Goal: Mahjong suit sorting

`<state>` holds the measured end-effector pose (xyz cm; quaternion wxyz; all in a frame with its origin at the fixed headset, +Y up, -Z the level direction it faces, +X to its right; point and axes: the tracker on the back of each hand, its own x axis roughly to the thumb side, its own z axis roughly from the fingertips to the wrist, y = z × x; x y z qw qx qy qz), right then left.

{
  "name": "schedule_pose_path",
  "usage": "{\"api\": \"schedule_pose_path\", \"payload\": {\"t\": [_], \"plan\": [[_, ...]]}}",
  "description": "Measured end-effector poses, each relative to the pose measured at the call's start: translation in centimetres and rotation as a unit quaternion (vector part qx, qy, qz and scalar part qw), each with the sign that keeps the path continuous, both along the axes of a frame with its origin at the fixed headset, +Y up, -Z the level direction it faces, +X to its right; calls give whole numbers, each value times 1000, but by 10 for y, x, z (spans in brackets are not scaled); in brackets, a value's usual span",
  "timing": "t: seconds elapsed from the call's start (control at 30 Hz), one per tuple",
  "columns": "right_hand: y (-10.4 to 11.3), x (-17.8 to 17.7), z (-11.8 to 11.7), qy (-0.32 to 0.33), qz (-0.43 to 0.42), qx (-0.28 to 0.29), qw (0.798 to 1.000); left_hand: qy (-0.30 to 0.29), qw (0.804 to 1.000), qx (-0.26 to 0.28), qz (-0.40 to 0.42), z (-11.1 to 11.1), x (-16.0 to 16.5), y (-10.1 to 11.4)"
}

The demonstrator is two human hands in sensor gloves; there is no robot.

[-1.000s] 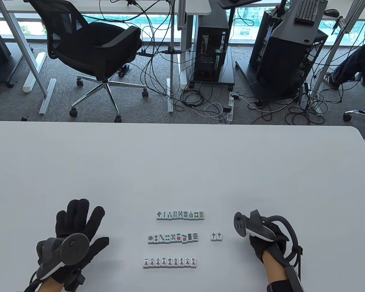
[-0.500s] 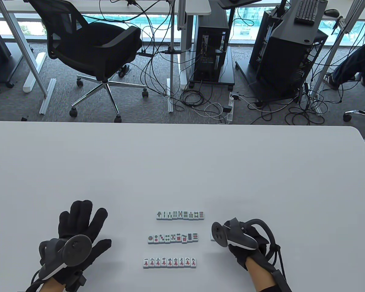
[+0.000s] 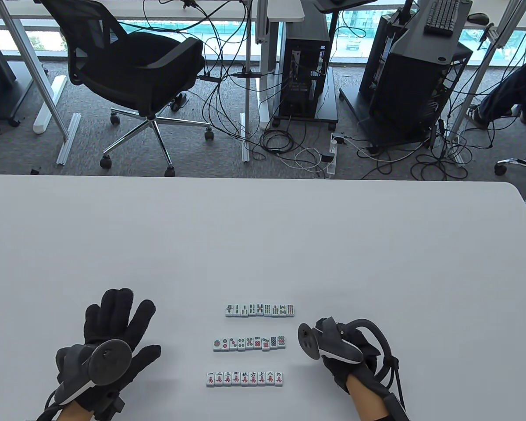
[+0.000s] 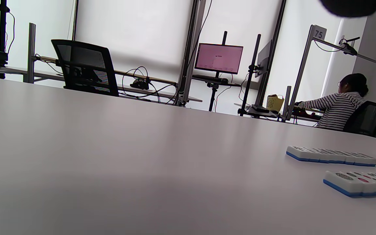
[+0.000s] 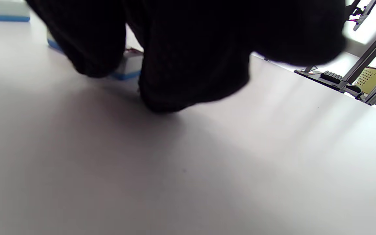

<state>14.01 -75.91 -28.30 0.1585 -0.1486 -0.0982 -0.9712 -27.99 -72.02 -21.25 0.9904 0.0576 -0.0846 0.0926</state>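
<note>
Fingers (image 5: 188, 81) of right hand (image 3: 348, 351) touch blue-backed tile (image 5: 127, 67).

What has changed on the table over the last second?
The right hand slid left over the two loose red-character tiles, which the table view no longer shows; its fingers are down at them, grip unclear. The left hand stayed flat and open, and the three tile rows did not move.
</note>
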Motion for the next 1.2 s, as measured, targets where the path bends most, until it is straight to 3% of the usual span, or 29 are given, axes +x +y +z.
{"api": "schedule_pose_path", "payload": {"t": [0.23, 0.4, 0.5, 0.7, 0.93, 1.2], "plan": [[34, 37, 12, -42, -60, 84, 994, 1, 1000, 4, -4, 1, 0, 0], [64, 64, 28, -56, -133, 182, 973, 5, 1000, 6, -17, 0, 0, -2], [72, 76, 37, -54, -157, 222, 961, 13, 999, 7, -29, -1, -1, -2], [55, 100, 48, -62, -171, 234, 955, 37, 999, 13, -37, -3, -10, -3], [35, 114, 41, -108, -175, 191, 960, 59, 998, 8, -34, -9, -19, -7], [33, 116, 42, -129, -161, 207, 956, 55, 998, 3, -38, -11, -19, -13]]}}
